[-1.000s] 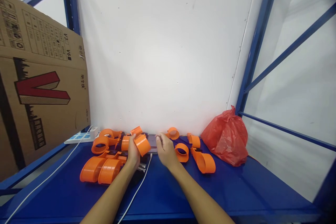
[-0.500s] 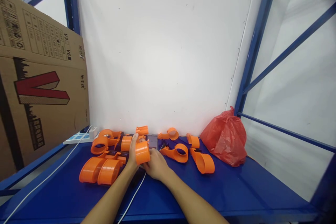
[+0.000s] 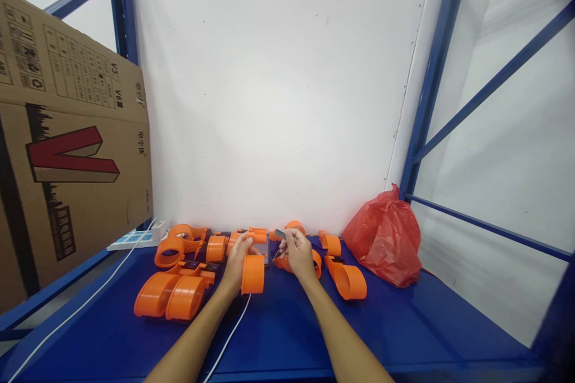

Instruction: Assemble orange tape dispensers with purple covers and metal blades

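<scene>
My left hand (image 3: 235,263) is closed around an orange plastic ring-shaped part (image 3: 254,275), its round band turned toward me. To the right and a little higher, my right hand (image 3: 299,254) pinches a small flat dark grey piece (image 3: 280,233) between thumb and fingers. What exactly that piece is cannot be made out. Behind the hands, a flat grey device (image 3: 265,251) lies partly hidden. An orange ring part (image 3: 317,263) rests just behind my right wrist, partly covered by it.
Several more orange ring parts (image 3: 186,298) lie at left on the blue table (image 3: 278,341), others at right (image 3: 353,281). A white cable (image 3: 227,341) runs to the front edge. A large carton (image 3: 76,149) stands left, a red plastic bag (image 3: 384,239) back right.
My hands have drawn apart. The right one moved up and right and now shows a small dark grey piece. The orange ring part in my left hand shifted slightly right and down.
</scene>
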`<state>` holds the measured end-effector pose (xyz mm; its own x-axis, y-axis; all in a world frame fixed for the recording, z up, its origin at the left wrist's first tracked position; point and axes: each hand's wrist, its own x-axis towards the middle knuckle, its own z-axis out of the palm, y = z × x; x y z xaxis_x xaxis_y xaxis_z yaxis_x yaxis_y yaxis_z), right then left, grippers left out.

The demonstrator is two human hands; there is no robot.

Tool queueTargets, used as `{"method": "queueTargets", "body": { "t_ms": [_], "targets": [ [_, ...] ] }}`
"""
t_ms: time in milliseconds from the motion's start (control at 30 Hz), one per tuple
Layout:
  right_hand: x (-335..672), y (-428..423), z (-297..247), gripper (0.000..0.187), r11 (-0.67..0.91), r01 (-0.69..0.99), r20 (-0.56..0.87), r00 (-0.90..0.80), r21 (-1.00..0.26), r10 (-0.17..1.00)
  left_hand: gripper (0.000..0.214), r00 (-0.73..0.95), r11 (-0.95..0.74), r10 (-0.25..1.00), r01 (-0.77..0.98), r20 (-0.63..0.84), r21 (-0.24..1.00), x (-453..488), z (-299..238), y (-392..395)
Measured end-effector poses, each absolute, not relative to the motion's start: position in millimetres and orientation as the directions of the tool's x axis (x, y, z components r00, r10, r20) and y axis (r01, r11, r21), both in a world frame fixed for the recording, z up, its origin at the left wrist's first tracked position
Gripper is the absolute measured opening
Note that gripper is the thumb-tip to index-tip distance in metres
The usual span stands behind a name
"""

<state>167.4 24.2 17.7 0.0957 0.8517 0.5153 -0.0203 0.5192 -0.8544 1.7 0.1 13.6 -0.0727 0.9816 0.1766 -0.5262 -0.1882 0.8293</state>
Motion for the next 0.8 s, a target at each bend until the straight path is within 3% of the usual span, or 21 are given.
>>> {"method": "queueTargets", "body": {
  "t_ms": [300,600,800],
  "targets": [
    [166,20,22,0.046,0.536,-0.063,0.535,0.044,-0.842,0.844,0.035,0.021,-0.290,0.945,-0.406,0.326,0.867,6,13,-4],
    [176,16,21,0.041,0.637,0.253,0.660,0.007,-0.728,0.752,0.034,0.061,-0.241,0.958,-0.367,0.281,0.899,4,13,-1],
    [170,14,19,0.040,0.600,0.271,0.624,0.004,-0.753,0.781,0.039,0.134,-0.206,0.955,-0.338,0.264,0.918,9,13,-4]
  ]
}}
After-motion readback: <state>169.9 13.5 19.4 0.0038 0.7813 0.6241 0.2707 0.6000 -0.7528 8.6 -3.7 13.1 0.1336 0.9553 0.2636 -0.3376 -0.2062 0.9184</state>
